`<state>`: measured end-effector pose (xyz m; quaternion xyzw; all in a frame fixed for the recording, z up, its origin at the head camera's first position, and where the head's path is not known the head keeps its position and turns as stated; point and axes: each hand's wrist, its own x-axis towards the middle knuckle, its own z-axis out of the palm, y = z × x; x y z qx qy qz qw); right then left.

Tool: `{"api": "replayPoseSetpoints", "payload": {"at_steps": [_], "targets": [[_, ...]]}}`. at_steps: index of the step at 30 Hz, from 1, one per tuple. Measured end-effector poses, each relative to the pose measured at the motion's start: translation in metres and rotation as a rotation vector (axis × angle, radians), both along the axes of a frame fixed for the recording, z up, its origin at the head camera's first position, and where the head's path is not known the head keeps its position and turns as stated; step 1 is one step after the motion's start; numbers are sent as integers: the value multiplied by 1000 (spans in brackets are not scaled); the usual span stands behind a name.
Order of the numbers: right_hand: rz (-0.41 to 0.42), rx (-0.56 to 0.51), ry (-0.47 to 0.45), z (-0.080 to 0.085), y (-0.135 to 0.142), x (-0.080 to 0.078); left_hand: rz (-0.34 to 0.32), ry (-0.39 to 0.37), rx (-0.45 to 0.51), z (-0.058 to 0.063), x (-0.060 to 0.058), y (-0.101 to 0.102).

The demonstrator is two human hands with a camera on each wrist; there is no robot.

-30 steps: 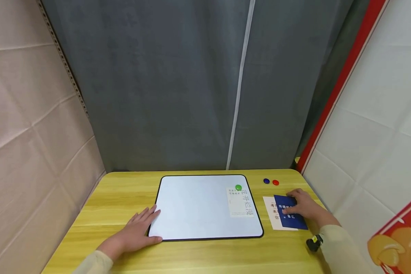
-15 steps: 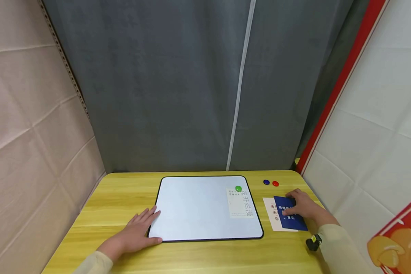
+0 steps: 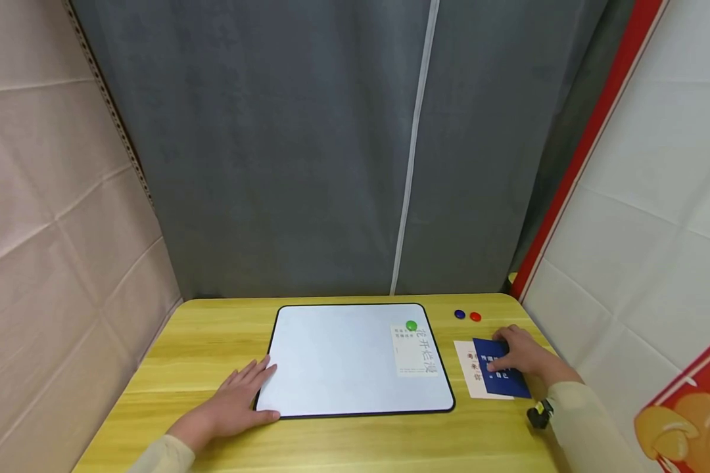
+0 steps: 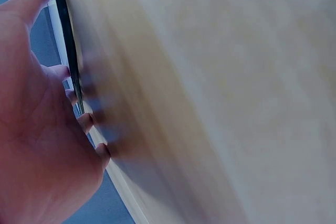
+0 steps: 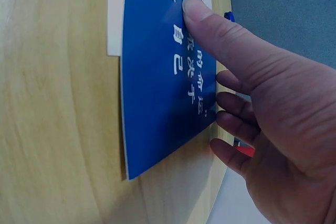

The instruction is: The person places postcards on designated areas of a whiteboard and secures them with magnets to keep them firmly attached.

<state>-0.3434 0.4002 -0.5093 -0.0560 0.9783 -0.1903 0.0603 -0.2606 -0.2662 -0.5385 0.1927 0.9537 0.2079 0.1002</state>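
The left hand (image 3: 227,401) rests on the whiteboard's (image 3: 337,368) left edge, fingers straight, thumb spread to the near corner. On the board, a green magnet (image 3: 411,325) overlaps a printed sheet (image 3: 408,358). Beyond the cards lie a blue disc (image 3: 459,315) and red disc (image 3: 476,316). A white card (image 3: 476,386) is partly covered by the blue card (image 3: 509,386), pinched between the right hand's (image 3: 523,353) thumb and curled fingers, which hide some lettering

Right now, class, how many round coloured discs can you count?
3: the green disc over a white card on the whiteboard; the blue disc and red disc side by side on the table. Others might be hidden.
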Motion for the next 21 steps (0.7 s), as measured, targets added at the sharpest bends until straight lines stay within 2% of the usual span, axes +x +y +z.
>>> {"api": "replayPoseSetpoints", "payload": {"at_steps": [7, 21], "targets": [[3, 7, -7, 4, -3, 0, -6, 0, 3, 1, 1, 0], [-13, 13, 2, 0, 3, -4, -2, -3, 8, 2, 0, 0]]}}
